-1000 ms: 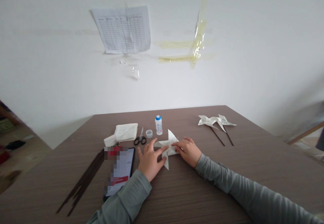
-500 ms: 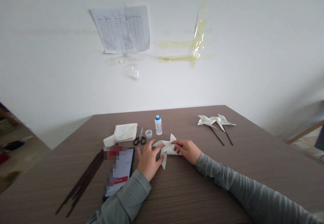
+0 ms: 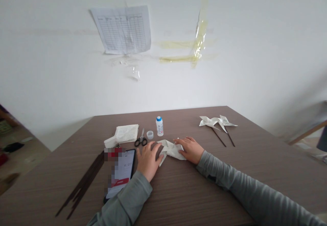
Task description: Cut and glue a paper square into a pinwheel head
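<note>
**Grip:** your left hand (image 3: pixel 149 161) lies palm down, its fingers loosely spread over the left edge of the folded paper (image 3: pixel 170 150). Your right hand (image 3: pixel 190 150) lies flat against the paper's right side. Neither hand is clenched, and neither pinches the paper.

**Work piece:** the paper is thin, white and printed, with pointed flaps, and it lies on the table between your hands.

**Nearby:** the scissors (image 3: pixel 141 141) with black handles, a small clear cap (image 3: pixel 150 134) and a white bottle (image 3: pixel 159 126) with a blue top stand just beyond your left hand. A phone (image 3: pixel 122 171) lies beside that hand, with your left sleeve (image 3: pixel 130 193) along its edge.

**Farther out:** you have a stack of paper (image 3: pixel 122 134), dark sticks (image 3: pixel 84 185) and two paper pinwheels (image 3: pixel 217 122) on sticks. Open wood-grain table (image 3: pixel 204 195) stretches right of your right hand, up to the far edge.
</note>
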Demonstrator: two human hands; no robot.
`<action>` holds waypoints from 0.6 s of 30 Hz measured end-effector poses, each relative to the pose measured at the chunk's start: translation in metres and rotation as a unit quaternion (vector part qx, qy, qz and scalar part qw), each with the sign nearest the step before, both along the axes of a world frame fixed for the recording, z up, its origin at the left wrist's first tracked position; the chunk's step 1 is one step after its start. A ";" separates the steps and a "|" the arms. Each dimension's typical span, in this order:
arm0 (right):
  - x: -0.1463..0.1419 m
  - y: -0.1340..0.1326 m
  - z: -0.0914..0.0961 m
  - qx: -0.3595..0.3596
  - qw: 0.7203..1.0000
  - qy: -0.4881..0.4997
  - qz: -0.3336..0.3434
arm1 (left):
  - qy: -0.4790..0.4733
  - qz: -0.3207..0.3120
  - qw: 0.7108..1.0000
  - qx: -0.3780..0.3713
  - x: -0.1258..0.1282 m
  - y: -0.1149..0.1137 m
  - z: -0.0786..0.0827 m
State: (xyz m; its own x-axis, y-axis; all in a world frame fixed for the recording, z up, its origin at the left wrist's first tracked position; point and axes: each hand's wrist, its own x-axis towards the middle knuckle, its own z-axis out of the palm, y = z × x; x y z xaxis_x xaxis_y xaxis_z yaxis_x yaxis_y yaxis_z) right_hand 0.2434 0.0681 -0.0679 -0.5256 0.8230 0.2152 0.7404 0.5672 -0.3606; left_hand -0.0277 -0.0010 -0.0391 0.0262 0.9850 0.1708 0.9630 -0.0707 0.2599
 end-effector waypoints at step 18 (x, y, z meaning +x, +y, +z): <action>0.001 0.021 -0.008 0.047 0.994 0.102 -0.012 | 0.007 0.016 1.000 -0.020 0.003 -0.005 0.005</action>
